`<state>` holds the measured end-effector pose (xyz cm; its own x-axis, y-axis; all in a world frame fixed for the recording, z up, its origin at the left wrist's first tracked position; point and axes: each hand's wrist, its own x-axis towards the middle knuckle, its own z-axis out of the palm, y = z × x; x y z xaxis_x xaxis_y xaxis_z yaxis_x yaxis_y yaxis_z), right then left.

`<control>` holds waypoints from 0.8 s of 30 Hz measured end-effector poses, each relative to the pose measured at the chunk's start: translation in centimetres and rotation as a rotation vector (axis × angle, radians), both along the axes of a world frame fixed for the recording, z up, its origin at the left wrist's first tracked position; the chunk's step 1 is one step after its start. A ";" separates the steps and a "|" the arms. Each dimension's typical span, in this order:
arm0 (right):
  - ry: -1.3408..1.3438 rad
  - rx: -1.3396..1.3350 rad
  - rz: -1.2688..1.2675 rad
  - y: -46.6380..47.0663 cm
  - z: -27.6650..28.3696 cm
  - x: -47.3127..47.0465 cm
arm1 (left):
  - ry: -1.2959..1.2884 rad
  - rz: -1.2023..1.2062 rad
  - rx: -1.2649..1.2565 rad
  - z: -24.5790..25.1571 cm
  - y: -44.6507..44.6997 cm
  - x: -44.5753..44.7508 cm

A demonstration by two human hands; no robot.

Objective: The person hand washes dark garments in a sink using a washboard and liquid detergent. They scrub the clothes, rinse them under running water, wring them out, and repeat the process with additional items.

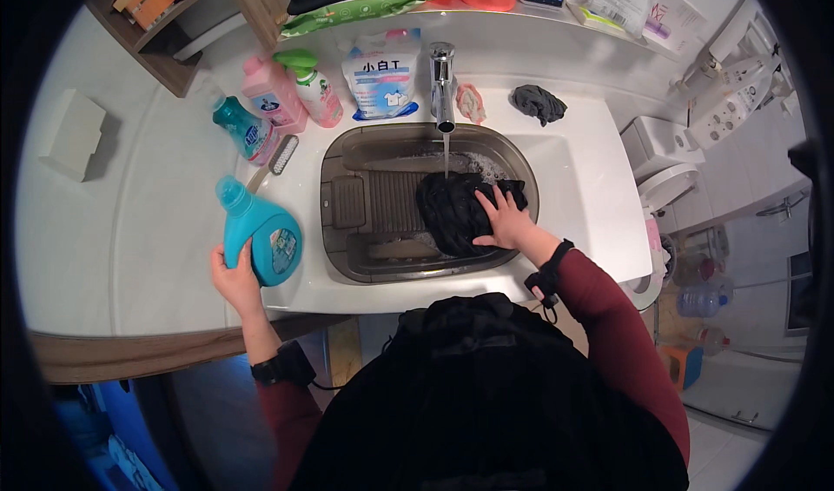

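My left hand grips the handle of a teal detergent bottle with its cap on, at the left side of the sink. Spread fingers of my right hand rest on a wet black garment. The cloth lies bunched in a grey-brown plastic washbasin with a ribbed washboard. Water runs from the chrome faucet onto the cloth, and suds show around it.
Behind the basin stand a detergent pouch, a green-topped spray bottle, a pink bottle and a teal-capped bottle. A scrub brush lies at left. A dark cloth sits back right. Above runs a loaded shelf.
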<state>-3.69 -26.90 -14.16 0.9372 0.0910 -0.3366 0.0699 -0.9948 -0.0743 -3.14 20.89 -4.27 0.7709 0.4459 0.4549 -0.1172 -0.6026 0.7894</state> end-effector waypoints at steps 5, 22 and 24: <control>0.010 0.161 -0.152 -1.4 -4.0 1.9 | -0.077 0.140 -0.039 -5.7 1.4 1.5; -0.460 0.739 -0.294 -4.1 -0.4 -1.4 | 0.524 -0.903 0.492 -7.4 -23.1 3.7; -0.405 0.481 -0.109 -2.6 0.1 -2.1 | 0.685 -0.901 0.662 -8.9 -27.0 5.3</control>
